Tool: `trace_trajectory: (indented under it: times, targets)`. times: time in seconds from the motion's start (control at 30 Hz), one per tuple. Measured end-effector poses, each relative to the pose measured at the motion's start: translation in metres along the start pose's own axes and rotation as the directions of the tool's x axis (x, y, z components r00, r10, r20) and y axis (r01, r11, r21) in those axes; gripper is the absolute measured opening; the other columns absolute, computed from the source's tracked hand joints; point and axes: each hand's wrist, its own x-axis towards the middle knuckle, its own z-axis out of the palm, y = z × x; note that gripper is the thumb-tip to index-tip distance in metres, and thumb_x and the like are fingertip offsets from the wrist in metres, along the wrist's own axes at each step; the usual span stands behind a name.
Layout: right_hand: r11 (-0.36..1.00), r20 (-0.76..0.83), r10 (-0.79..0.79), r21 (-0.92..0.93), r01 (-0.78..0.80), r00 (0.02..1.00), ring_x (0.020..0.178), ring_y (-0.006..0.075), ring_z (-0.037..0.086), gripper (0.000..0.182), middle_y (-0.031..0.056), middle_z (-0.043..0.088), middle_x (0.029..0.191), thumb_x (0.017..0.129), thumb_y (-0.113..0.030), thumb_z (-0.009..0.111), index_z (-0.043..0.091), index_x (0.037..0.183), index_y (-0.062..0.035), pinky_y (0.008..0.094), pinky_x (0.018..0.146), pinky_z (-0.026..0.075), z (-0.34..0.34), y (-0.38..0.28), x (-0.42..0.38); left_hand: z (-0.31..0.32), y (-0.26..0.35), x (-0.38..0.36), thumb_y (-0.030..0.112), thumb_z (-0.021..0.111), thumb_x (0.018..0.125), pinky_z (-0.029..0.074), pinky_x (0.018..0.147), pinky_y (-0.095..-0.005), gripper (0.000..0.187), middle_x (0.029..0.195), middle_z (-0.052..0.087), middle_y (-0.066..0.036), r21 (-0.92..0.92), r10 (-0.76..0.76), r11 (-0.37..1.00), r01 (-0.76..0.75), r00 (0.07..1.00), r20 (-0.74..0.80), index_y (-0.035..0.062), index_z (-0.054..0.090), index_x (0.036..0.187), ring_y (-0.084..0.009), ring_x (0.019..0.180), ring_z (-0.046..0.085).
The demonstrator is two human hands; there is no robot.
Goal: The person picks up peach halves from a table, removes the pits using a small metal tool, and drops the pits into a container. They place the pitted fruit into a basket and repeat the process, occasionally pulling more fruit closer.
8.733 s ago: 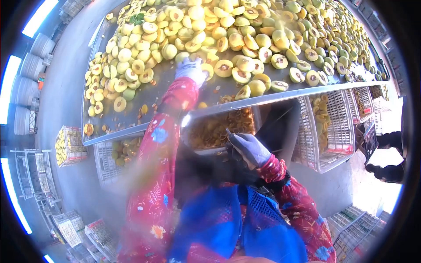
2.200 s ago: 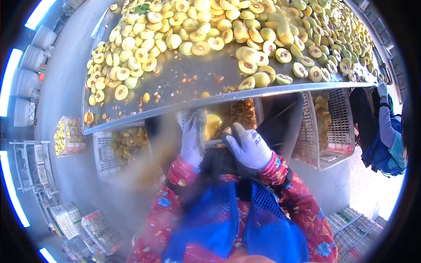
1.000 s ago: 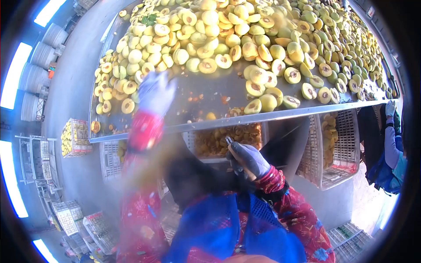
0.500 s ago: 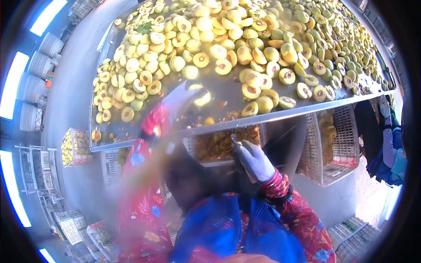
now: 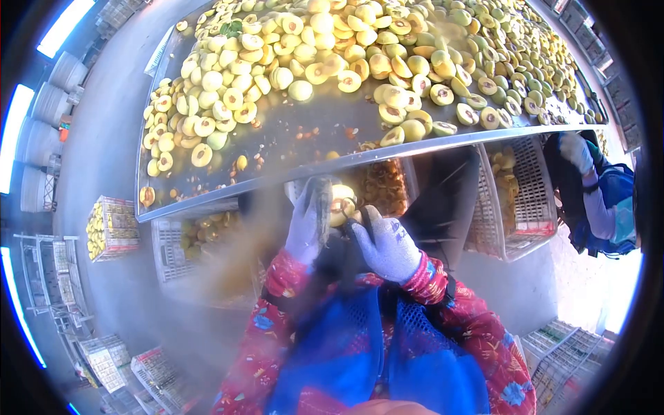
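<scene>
My left hand [image 5: 309,220], in a pale glove with dark fingers, is closed round a halved yellow fruit [image 5: 342,205] in front of my body, just below the table edge. The fruit's cut side shows. My right hand [image 5: 387,247], gloved the same way, is closed on a small dark tool that reaches the fruit; the tool's shape is mostly hidden by my fingers. Above both hands, many halved fruits [image 5: 297,90] lie heaped on the metal table [image 5: 283,138], several with their stones showing.
Below the table edge are a crate of orange-brown pieces [image 5: 411,181], a white crate [image 5: 166,250] at left and another crate [image 5: 484,207] at right. A co-worker's gloved hand [image 5: 577,152] shows at far right. More crates [image 5: 114,232] stand on the floor.
My left hand has come back from over the table to my right hand, now with a fruit half in it. The co-worker's hand has moved left.
</scene>
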Motion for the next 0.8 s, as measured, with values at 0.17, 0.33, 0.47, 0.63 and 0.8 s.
trace_trajectory:
  times: [0.17,0.33,0.47,0.63,0.8]
  targets:
    - [0.983,-0.008,-0.125,-0.137,0.123,0.992,0.068,0.0409,0.061,0.031,0.0243,0.059,0.073,0.092,-0.023,0.057,0.048,0.102,0.0048,0.0484,0.060,0.047,-0.001,-0.020,-0.020,0.001,-0.017,-0.017,0.024,0.047,0.101,0.049,0.071,-0.0244,0.028,0.093,0.062,-0.005,0.057,0.109,0.992,-0.110,0.994,0.031,0.0005,0.059,0.108,-0.0104,0.081,0.058]
    - [0.736,0.116,-0.606,-0.296,0.609,0.787,0.071,0.0407,0.057,0.044,0.0218,0.054,0.081,0.081,-0.022,0.065,0.048,0.110,0.0066,0.0427,0.064,0.048,-0.008,0.002,-0.020,0.015,-0.027,-0.025,0.027,0.039,0.103,0.048,0.068,-0.0252,0.033,0.087,0.062,-0.004,0.099,0.129,0.988,-0.118,0.985,-0.114,0.0014,0.059,0.111,-0.0100,0.075,0.056]
    - [0.555,0.597,-0.129,0.705,-0.441,0.792,0.051,0.0296,0.050,0.032,0.0100,0.052,0.066,0.089,-0.030,0.057,0.050,0.104,-0.0019,0.0366,0.050,0.042,-0.021,0.004,-0.011,0.016,-0.034,-0.022,0.030,0.039,0.103,0.049,0.068,-0.0257,0.036,0.090,0.064,-0.006,0.206,0.310,0.931,-0.300,0.951,-0.013,0.0007,0.058,0.112,-0.0108,0.077,0.059]
    - [-0.496,0.775,-0.278,0.390,-0.776,0.567,0.039,0.0145,0.044,0.033,0.0063,0.051,0.060,0.101,-0.040,0.041,0.054,0.107,-0.0099,0.0252,0.038,0.032,-0.016,0.015,0.001,0.008,-0.031,-0.008,0.035,0.043,0.100,0.051,0.078,-0.0306,0.042,0.097,0.066,-0.012,0.272,0.295,0.911,-0.310,0.951,0.096,-0.0026,0.059,0.109,-0.0190,0.088,0.064]
    - [-0.365,0.864,-0.074,0.441,-0.820,0.498,0.038,0.0128,0.040,0.040,0.0019,0.048,0.054,0.102,-0.043,0.031,0.057,0.106,-0.0123,0.0268,0.048,0.037,-0.028,0.023,0.019,0.008,-0.036,0.015,0.032,0.040,0.100,0.052,0.074,-0.0310,0.041,0.089,0.067,-0.015,0.250,0.150,0.949,-0.190,0.974,0.171,-0.0029,0.059,0.109,-0.0222,0.082,0.066]
